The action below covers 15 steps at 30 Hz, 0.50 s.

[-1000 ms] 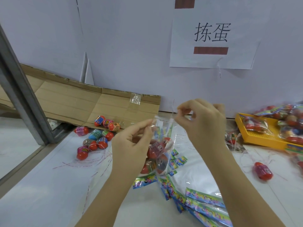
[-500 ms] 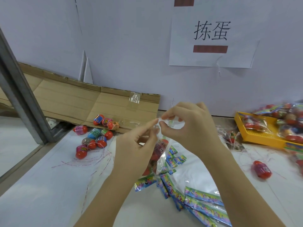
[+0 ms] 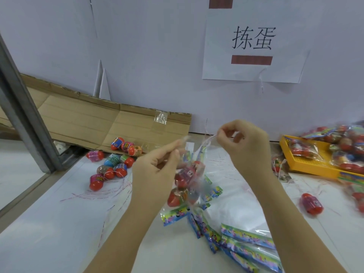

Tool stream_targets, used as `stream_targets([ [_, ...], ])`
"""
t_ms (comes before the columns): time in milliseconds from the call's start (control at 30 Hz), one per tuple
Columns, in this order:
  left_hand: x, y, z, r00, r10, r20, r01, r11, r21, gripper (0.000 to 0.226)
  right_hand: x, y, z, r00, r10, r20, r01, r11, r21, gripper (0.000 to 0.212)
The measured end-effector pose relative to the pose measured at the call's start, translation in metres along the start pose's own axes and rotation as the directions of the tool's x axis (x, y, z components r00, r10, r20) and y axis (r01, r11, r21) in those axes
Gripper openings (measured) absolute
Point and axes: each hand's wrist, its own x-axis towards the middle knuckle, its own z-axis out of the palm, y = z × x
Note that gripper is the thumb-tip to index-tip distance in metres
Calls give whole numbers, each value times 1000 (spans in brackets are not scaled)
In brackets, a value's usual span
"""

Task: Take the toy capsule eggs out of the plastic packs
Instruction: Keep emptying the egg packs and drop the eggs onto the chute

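A white wall carries a paper sign with two printed characters, its top cut off by the frame. Below it, a flattened brown cardboard sheet leans at the back of the white desk. Above the desk, the left hand pinches the top of a clear plastic pack, which is motion-blurred; the red capsule eggs inside cannot be counted. The right hand, fingers curled, pinches a thin pale strip at the pack's mouth; whether it is attached is unclear. Loose coloured capsule eggs lie in a cluster on the left. A yellow plastic tray of blurred full packs runs off the right edge.
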Motion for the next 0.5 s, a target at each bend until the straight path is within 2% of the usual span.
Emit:
stream_targets([
  [67, 6, -3, -5, 999, -37, -39, 36, 999, -15, 37, 3, 12, -1, 991, 136, 19, -137, 987, 79, 11],
  [167, 13, -12, -11, 992, -98, -84, 95, 994, -45, 31, 4, 33, 1, 966, 256, 44, -260, 957, 127, 22],
  [300, 19, -20, -19, 970, -136, -202, 122, 989, -80, 30, -9, 61, 7, 932, 360, 42, -361, 933, 0, 17],
  [400, 22, -24, -25, 956, -120, -269, 109, 993, -55, 32, -22, 76, 8, 914, 366, 173, -336, 925, -177, 18],
  [500, 24, -25, -27, 946, -137, -295, 113, 989, -98, 35, -21, 81, 3, 824, 365, 433, -145, 875, -462, 11],
])
